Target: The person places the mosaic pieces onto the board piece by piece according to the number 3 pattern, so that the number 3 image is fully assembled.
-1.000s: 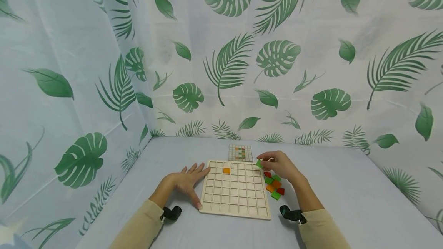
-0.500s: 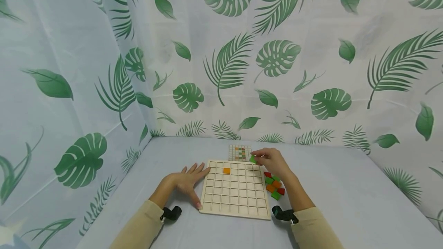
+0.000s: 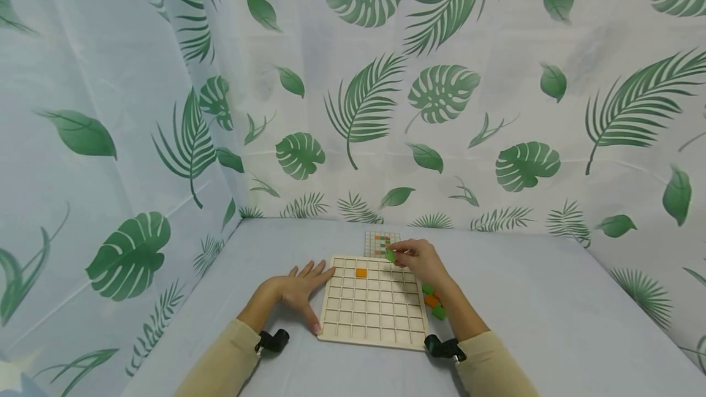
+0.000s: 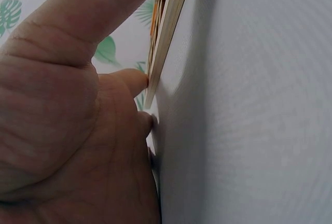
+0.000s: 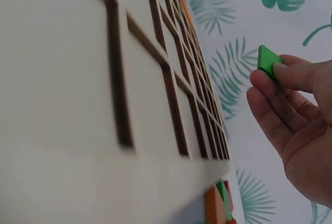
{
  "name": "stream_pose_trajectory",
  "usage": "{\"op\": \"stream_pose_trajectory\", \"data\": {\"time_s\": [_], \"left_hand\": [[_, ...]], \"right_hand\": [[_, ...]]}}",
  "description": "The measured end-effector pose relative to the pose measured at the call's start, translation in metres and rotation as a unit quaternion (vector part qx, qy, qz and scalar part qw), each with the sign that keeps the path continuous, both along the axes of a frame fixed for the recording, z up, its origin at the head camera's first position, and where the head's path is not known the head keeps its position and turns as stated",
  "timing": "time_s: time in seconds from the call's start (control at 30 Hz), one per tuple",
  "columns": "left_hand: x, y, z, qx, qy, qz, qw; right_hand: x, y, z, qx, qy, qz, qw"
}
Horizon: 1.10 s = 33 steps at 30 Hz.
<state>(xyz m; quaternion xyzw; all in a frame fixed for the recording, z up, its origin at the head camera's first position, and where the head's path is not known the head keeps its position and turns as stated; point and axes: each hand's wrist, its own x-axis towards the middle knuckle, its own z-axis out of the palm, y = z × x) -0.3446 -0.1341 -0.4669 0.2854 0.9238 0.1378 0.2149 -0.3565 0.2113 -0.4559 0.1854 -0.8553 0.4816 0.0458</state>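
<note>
My right hand [image 3: 419,260] pinches a green square tile [image 5: 267,60] between thumb and fingers, above the far right part of a wooden grid board [image 3: 372,311]. In the right wrist view the tile stands tilted in the fingertips, apart from the board. My left hand [image 3: 302,291] rests on the table with fingers spread, its thumb and a fingertip touching the board's left edge. An orange square tile [image 3: 361,273] lies in a cell of the board's second row from the far side.
A small pattern card [image 3: 375,242] with coloured squares lies just beyond the board. Beside the board's right edge is a pile of green, orange and red tiles [image 3: 432,301], partly hidden by the right forearm. A leaf-print curtain [image 3: 353,109] encloses the table.
My right hand has moved left along the board's far edge, carrying the green tile. Its forearm now covers more of the tile pile. The left hand and the board have stayed put.
</note>
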Motion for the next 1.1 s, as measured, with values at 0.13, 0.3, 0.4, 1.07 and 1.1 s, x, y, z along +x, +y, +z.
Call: {"op": "stream_pose_trajectory", "data": {"time_s": [0.13, 0.3, 0.4, 1.07, 1.1], "left_hand": [[-0.001, 0.000, -0.002, 0.002, -0.002, 0.001, 1.0000], [-0.001, 0.000, -0.003, 0.000, 0.002, 0.005, 1.0000], [-0.001, 0.000, -0.004, 0.002, 0.003, 0.004, 1.0000], [0.002, 0.002, 0.000, 0.001, -0.001, 0.011, 0.9999], [0.002, 0.002, 0.000, 0.001, 0.000, 0.011, 0.9999]], "right_hand": [[-0.001, -0.009, -0.005, -0.043, -0.027, 0.010, 0.9986], [0.000, -0.017, -0.008, -0.082, -0.044, 0.018, 0.9955], [0.001, -0.021, -0.009, -0.096, -0.064, 0.020, 0.9931], [-0.002, -0.031, -0.033, -0.087, -0.044, 0.032, 0.9947], [-0.003, -0.031, -0.034, -0.088, -0.039, 0.032, 0.9948]]}}
